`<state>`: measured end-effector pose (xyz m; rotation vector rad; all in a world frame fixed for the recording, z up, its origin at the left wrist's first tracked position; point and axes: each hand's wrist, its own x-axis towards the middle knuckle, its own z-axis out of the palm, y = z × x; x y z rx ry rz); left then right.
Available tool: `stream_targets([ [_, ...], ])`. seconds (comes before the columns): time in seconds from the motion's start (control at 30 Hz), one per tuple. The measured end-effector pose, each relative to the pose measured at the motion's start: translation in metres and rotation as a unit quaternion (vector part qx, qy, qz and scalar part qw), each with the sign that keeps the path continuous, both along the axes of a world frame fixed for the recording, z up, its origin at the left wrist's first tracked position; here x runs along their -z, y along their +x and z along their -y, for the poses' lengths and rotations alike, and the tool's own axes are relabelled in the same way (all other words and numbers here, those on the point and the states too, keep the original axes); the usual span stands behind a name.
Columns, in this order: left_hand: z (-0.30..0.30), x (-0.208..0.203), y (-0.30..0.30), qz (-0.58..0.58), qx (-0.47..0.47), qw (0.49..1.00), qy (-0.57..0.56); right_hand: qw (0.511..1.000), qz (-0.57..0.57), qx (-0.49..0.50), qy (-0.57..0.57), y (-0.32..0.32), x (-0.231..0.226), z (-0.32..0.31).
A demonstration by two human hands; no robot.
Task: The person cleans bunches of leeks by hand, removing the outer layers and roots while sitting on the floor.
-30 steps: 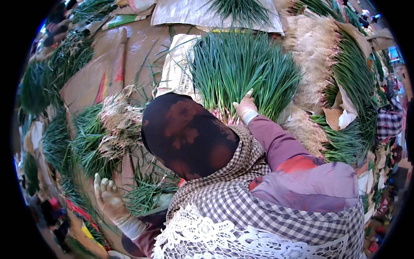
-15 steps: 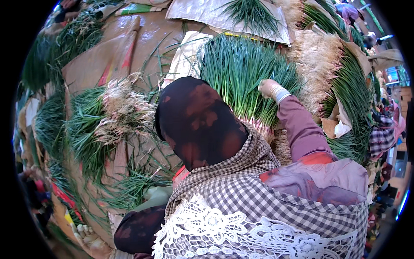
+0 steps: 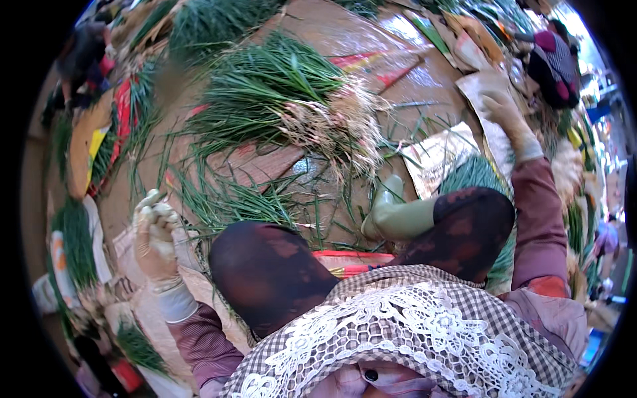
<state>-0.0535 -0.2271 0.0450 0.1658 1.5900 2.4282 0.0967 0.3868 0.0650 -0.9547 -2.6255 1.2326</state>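
Observation:
My left hand [image 3: 156,242], in a pale glove, is raised at the left, its fingers loosely bent and nothing visible in them. My right hand [image 3: 503,111], also gloved, reaches out at the right over a pale sack sheet [image 3: 481,96]; motion smears its fingers. A loose heap of green onions [image 3: 275,89] with pinkish bulbs and stringy roots [image 3: 338,123] lies on the wet brown floor ahead, apart from both hands. The neat stack of green onions [image 3: 474,176] is partly hidden behind my right knee.
Loose green leaves [image 3: 242,202] lie before my left knee. My green rubber boot [image 3: 391,215] rests beside a printed white sack [image 3: 441,159]. More green onions [image 3: 219,23] are piled at the back. Other people [image 3: 554,63] work at the far right and far left [image 3: 83,63].
The view has swung left, bringing the loose heap to the middle. My right hand has come away from the neat stack of green onions. My left hand shows higher in the view.

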Motion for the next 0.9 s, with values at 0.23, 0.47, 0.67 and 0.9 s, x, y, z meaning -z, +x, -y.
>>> stream_targets([
  [0.23,-0.022,0.087,-0.001,0.16,0.025,0.987,0.011,0.898,0.159,-0.353,0.209,-0.205,0.076,0.193],
  [0.47,-0.067,0.133,-0.025,0.212,0.086,0.973,0.01,0.862,0.292,-0.29,0.296,-0.257,0.171,0.224],
  [0.67,-0.089,0.176,-0.05,0.279,0.176,0.944,-0.008,0.935,0.042,-0.161,0.314,-0.229,0.193,0.248],
  [0.9,-0.108,0.199,-0.048,0.264,0.276,0.922,0.058,0.951,0.071,-0.22,0.205,-0.202,0.161,0.27],
])
